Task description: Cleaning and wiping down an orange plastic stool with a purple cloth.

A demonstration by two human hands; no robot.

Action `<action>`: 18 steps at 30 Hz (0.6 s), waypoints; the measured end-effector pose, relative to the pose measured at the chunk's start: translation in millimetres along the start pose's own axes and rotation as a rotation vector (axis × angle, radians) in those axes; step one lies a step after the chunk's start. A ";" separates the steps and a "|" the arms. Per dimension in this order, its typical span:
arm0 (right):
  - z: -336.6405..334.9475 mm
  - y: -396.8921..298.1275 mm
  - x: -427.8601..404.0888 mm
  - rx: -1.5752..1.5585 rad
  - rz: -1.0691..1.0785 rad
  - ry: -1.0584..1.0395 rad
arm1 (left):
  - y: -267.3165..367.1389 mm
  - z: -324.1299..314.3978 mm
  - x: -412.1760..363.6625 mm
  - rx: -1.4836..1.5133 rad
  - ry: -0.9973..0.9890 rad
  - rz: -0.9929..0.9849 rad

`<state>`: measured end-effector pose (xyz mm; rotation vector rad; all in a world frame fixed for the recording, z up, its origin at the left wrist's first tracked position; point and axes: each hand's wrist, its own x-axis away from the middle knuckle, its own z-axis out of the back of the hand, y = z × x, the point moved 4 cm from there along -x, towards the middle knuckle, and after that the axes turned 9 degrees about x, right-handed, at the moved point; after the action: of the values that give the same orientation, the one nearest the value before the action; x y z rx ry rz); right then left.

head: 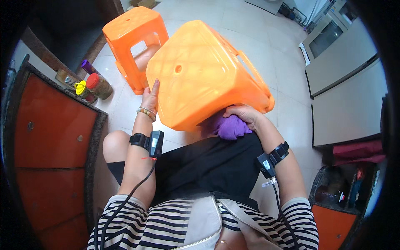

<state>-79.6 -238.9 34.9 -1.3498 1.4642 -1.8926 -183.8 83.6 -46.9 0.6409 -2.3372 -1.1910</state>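
Observation:
An orange plastic stool [190, 72] is held up in front of me, tilted, its square top with a small round hole facing me. My left hand [151, 98] grips the left edge of the seat, thumb on top and the other fingers mostly hidden. At the near right side of the stool my right hand [243, 114] is closed on a purple cloth [232, 127], which bunches below the stool's edge; part of the cloth is hidden under the stool. A second orange plastic stool [134, 23] stands upright on the tiled floor behind, to the left.
Jars with a red lid [100, 86] and a yellow lid [82, 88] stand on the floor at left, beside a red-fronted cabinet [56, 122]. White cabinets [347, 93] line the right side. Low shelves [337, 187] holding items stand at lower right.

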 end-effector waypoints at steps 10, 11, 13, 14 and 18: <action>-30.8 -0.5 7.6 -0.310 -0.061 -0.048 | 23.4 2.1 35.6 -0.052 0.139 0.084; -30.1 0.0 6.3 -0.377 -0.046 -0.038 | 31.4 -0.1 37.4 -0.059 0.153 0.089; -27.8 0.6 6.4 -0.480 -0.042 -0.036 | 44.7 -5.3 40.6 0.092 0.204 0.104; -28.0 0.9 6.2 -0.490 -0.051 -0.046 | 48.0 -10.3 43.5 0.082 0.217 0.109; -26.8 -4.6 2.4 -0.317 0.003 -0.014 | 45.5 -35.4 53.8 0.139 0.332 0.079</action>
<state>-102.6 -225.2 40.4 -1.4903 1.8151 -1.6960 -215.7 54.1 18.8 0.7253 -2.1523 -0.8214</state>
